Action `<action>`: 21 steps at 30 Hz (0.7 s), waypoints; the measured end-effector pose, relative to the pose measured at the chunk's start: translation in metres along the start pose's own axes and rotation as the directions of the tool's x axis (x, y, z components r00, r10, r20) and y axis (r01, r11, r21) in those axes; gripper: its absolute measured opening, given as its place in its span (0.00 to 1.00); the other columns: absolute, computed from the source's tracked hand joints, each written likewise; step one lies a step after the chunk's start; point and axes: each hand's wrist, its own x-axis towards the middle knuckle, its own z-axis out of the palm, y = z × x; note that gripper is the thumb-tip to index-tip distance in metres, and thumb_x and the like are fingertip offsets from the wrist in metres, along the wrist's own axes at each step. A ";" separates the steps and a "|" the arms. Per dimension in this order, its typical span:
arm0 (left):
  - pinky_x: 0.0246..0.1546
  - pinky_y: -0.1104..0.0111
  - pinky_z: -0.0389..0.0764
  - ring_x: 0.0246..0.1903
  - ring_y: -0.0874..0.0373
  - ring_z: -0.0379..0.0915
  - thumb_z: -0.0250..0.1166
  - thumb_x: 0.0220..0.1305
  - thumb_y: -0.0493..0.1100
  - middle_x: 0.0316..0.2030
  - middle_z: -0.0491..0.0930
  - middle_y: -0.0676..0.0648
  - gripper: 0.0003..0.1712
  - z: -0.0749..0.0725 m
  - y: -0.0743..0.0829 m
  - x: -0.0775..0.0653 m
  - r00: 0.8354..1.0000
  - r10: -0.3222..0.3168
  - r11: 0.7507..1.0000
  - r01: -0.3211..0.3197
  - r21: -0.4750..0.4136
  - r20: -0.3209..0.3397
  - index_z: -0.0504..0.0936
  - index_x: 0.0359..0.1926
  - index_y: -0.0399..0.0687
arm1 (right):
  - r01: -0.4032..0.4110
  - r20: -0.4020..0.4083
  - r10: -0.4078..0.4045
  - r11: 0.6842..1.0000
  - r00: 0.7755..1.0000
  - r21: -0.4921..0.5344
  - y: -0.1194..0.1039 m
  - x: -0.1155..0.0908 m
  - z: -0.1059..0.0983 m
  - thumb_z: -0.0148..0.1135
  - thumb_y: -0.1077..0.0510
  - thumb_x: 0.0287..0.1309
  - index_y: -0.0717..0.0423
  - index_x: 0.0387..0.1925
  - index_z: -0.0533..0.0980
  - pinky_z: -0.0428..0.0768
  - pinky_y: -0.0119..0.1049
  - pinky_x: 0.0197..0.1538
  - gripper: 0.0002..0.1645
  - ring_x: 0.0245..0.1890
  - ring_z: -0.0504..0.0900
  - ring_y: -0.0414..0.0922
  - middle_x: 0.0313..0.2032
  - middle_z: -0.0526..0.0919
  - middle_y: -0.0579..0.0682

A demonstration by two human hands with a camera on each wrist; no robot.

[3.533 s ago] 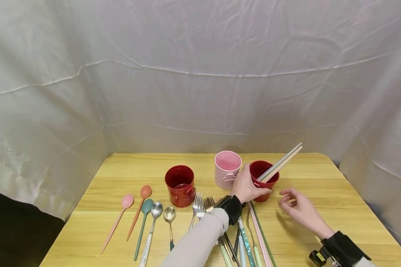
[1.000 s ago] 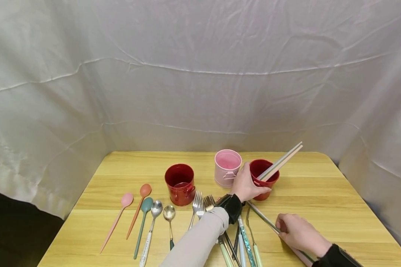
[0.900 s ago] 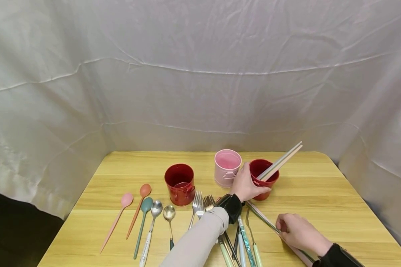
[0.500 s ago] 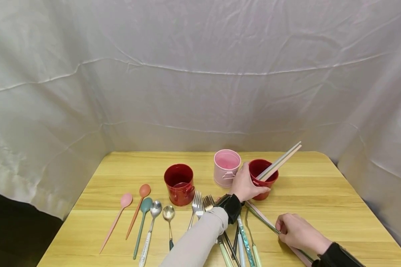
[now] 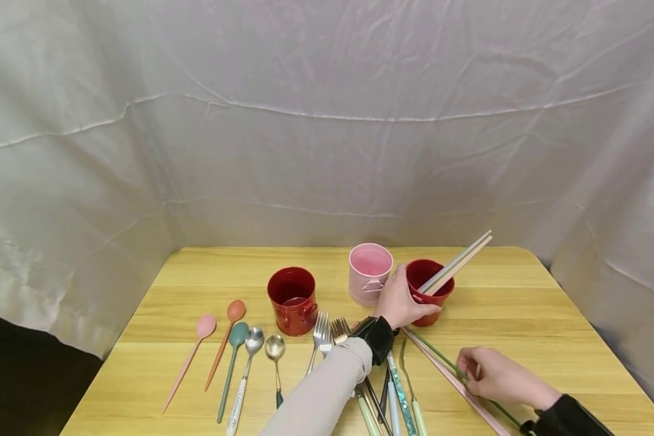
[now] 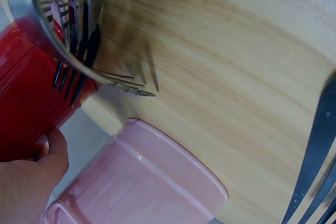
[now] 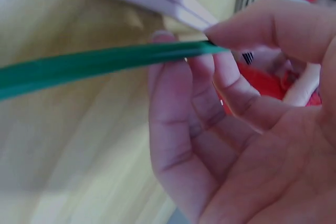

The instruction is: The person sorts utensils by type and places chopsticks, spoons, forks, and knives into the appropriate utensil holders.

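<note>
My left hand (image 5: 403, 303) grips the near left side of the right-hand red bucket (image 5: 429, 318), its thumb across the front. Grey and cream chopsticks (image 5: 460, 263) lean out of that bucket to the right. In the left wrist view the thumb lies against the red wall (image 6: 31, 98). At the front right, my right hand (image 5: 496, 378) pinches a green chopstick (image 7: 105, 66) between thumb and fingers, low over the table. Pink chopsticks (image 5: 458, 384) lie to the left of the green one, apart from it under the hand. Their far ends pass close to my left wrist.
A pink bucket (image 5: 367, 287) stands left of the held one; another red bucket (image 5: 294, 315) is farther left. Spoons (image 5: 254, 345) lie at left on the wooden table (image 5: 523, 303). Forks (image 5: 321, 333) and several handles (image 5: 403, 399) crowd beneath my left forearm. Grey cloth (image 5: 327, 151) surrounds the table.
My right hand came down onto the green and pink chopsticks, whose near ends swung right. The green one has since parted from the pink ones. My left hand stays on the bucket.
</note>
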 end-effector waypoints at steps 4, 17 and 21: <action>0.53 0.68 0.74 0.51 0.60 0.70 0.79 0.37 0.54 0.52 0.74 0.53 0.50 0.000 -0.001 0.000 1.000 0.005 1.000 -0.005 -0.007 0.004 0.63 0.61 0.51 | 0.100 0.023 -0.100 0.995 0.995 -0.004 0.004 -0.005 -0.011 0.61 0.68 0.48 0.56 0.29 0.69 0.67 0.29 0.23 0.10 0.24 0.68 0.33 0.24 0.70 0.42; 0.53 0.69 0.74 0.51 0.60 0.71 0.79 0.36 0.54 0.52 0.74 0.53 0.50 -0.001 -0.001 0.001 1.000 0.019 1.000 -0.019 0.009 0.006 0.64 0.61 0.50 | 0.322 0.009 -0.323 0.946 0.946 0.045 0.002 -0.010 -0.042 0.56 0.74 0.54 0.56 0.34 0.68 0.76 0.31 0.27 0.12 0.28 0.73 0.35 0.29 0.71 0.45; 0.53 0.69 0.74 0.51 0.60 0.71 0.79 0.37 0.53 0.52 0.74 0.53 0.50 0.000 0.000 0.000 1.000 0.026 1.000 -0.026 0.010 0.007 0.63 0.61 0.50 | 0.375 -0.037 -0.374 0.927 0.927 0.017 -0.004 -0.007 -0.050 0.57 0.71 0.58 0.54 0.36 0.69 0.78 0.32 0.29 0.11 0.29 0.75 0.36 0.30 0.72 0.46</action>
